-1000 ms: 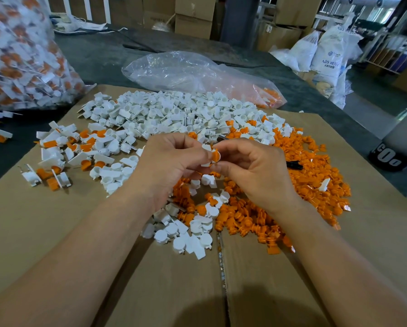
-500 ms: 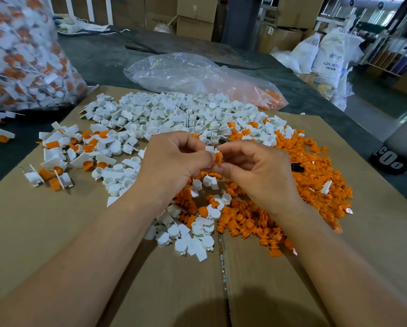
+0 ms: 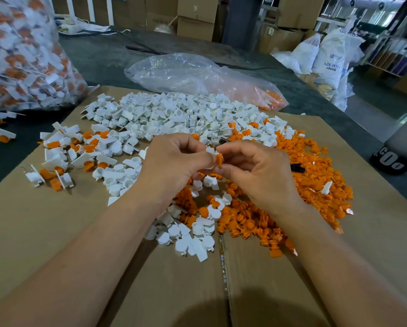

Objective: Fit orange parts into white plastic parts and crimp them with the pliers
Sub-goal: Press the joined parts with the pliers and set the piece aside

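One white part (image 3: 210,150) pinched in left hand (image 3: 174,166) | orange part (image 3: 219,159) pinched in right hand (image 3: 261,175) | parts touching

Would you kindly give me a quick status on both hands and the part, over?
Left hand pinching white part. Right hand pinching orange part against it. Nothing blocking the hands.

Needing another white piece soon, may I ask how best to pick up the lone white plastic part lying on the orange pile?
Probably pinch the flat tab of the lone white plastic part, coming from above with the right hand: the tab seems to lie on top, clear of the loose orange plastic parts.
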Available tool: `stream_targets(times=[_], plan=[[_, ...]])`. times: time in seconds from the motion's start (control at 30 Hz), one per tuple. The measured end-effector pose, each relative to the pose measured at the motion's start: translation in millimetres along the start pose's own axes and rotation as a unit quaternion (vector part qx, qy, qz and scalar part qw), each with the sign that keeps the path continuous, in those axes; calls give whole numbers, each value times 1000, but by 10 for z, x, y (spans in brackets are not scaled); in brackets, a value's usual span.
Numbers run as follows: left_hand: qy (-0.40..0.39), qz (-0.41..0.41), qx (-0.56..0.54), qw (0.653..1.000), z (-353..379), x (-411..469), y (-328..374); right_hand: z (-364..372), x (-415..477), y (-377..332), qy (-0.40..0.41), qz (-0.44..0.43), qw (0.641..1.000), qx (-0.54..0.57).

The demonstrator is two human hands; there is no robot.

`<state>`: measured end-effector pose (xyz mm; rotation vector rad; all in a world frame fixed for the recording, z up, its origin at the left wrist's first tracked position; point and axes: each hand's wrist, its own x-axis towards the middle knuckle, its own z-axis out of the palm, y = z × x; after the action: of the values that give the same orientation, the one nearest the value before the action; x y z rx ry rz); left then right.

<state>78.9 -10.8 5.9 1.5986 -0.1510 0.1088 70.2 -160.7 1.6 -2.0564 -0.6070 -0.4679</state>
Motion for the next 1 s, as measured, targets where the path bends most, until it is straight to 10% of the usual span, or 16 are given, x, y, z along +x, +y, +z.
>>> stream_targets(times=[0.23, 0.53, 1.0], plan=[[-4, -34, -76, 997, -34, 10, 13, -425, 127, 178, 42, 180, 958, -219], [-8, -54, -118, 991, -46, 8, 19, -553, 141, 312, -257, 310, 821, -405], [-7, -85, -178, 980, -52, 45, -28, -491, 154, 218, -83, 196, 872, -441]])
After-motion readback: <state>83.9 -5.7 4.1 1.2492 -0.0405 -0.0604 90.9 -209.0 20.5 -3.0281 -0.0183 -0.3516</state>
